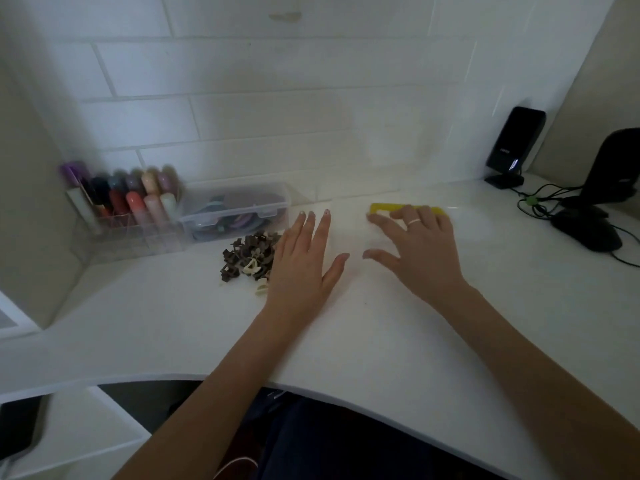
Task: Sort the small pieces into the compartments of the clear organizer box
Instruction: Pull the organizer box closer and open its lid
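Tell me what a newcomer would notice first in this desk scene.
Two bare hands spread over the white desk: the left hand lies flat beside a pile of small dark brown and cream pieces, and the right hand reaches over a yellow-edged object with fingers open. At back left, a rack of coloured bottles stands next to a clear lidded box.

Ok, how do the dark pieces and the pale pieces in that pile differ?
The dark pieces far outnumber the pale pieces. The dark ones form the bulk of the heap; the pale ones lie at its near edge, one beside the left hand. Both kinds sit loose on the white desk, unsorted.
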Available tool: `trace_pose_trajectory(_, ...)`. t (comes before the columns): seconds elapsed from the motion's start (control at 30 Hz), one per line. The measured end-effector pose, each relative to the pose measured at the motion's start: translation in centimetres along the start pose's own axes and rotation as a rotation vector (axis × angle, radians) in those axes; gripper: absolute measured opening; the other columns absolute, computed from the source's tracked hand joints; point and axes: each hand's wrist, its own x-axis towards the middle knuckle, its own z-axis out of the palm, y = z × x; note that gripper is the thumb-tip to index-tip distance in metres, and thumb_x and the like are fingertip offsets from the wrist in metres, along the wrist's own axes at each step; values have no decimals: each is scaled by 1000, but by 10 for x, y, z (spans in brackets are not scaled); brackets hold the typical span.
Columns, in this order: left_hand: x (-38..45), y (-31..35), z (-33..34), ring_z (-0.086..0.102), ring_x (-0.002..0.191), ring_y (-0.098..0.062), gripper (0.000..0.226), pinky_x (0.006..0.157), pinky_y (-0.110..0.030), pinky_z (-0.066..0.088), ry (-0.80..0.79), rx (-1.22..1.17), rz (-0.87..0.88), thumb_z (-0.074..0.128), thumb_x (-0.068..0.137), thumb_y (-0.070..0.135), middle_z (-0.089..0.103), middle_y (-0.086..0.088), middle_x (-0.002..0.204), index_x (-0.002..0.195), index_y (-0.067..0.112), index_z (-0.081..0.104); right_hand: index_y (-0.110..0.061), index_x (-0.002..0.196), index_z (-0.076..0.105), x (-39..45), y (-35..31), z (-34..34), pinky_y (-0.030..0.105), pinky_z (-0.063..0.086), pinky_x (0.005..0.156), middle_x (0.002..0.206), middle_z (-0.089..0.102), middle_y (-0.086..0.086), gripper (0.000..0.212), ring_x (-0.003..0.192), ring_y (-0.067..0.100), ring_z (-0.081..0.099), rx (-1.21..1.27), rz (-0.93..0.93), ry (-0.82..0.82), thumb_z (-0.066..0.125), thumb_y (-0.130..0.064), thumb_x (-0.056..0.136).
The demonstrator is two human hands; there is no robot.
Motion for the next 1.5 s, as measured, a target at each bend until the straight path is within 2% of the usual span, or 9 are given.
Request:
trace_pose_trajectory(0.13, -7, 17, -2, 14, 143, -23, 88, 114, -34, 17, -69, -218, -62, 49, 86, 54, 18, -10, 155, 147, 9, 5, -26, 118, 65, -19, -9, -24, 39, 32, 82, 106, 66, 7, 46, 95, 29, 58, 48, -24, 51, 39, -53, 92)
trace_pose_trajectory(0.43, -5, 29, -3, 45, 126, -24, 81, 97, -23, 33, -82, -670, -248, 62, 87, 27, 42, -10, 143, 147, 19, 8, -25, 92, 69, 8, -9, -30, 38, 28, 81, 78, 69, -4, 42, 78, 23, 61, -2, 46, 287, 33, -45, 99)
trace_pose_trajectory(0.6, -6, 24, 0, 52, 89, -21, 21, 69, -8, 30, -10, -500, -111, 59, 89, 21, 56, -1, 93, 102, 5, 51, -18, 87, 62, 66, -2, -29, 37, 30, 75, 85, 64, 3, 24, 78, 26, 59, -205, 232, 371, 52, -39, 90)
trace_pose_trajectory(0.7, -6, 22, 1, 43, 80, -12, 21, 70, -3, 30, -14, -493, -87, 59, 90, 21, 58, -5, 90, 93, 3, 50, -10, 96, 60, 89, 7, -28, 40, 41, 66, 92, 62, 12, 31, 85, 32, 58, -111, 354, 162, 46, -38, 92)
trace_pose_trajectory(0.93, -5, 21, 2, 42, 82, -8, 23, 70, -3, 30, -34, -480, -94, 59, 89, 25, 55, 0, 89, 92, 5, 50, -14, 129, 55, 55, 19, 8, 42, 31, 99, 131, 54, 13, 52, 121, 31, 50, 52, 447, -594, 19, -41, 101)
trace_pose_trajectory(1.07, -5, 22, 0, 42, 85, -7, 24, 68, -10, 30, -42, -459, -97, 57, 90, 26, 52, 3, 90, 94, 5, 49, -20, 137, 47, 57, 19, 1, 42, 27, 105, 143, 48, 7, 55, 127, 28, 46, 114, 451, -754, 12, -41, 101)
trace_pose_trajectory(1.17, -6, 24, 0, 43, 87, -9, 25, 68, -17, 28, -37, -456, -106, 58, 90, 26, 50, 3, 90, 95, 3, 49, -18, 130, 51, 49, 12, -5, 50, 20, 110, 139, 50, 7, 50, 127, 26, 45, 125, 450, -692, 15, -36, 100)
trace_pose_trajectory(1.33, -9, 25, 2, 49, 111, -25, 26, 74, -13, 27, -15, -431, -118, 58, 90, 27, 55, -5, 95, 95, 4, 48, -27, 151, 18, 12, -23, -21, 51, 7, 115, 160, 13, -4, 53, 147, 17, 8, 127, 408, -626, 18, -43, 100)
trace_pose_trajectory(1.5, -15, 26, -8, 47, 121, -21, 42, 88, -17, 33, -18, -450, -168, 54, 91, 19, 52, -6, 129, 130, 16, 39, -23, 127, 59, 1, -43, -20, 50, 13, 113, 135, 57, 1, 39, 132, 19, 46, 184, 263, -54, 39, -29, 93)
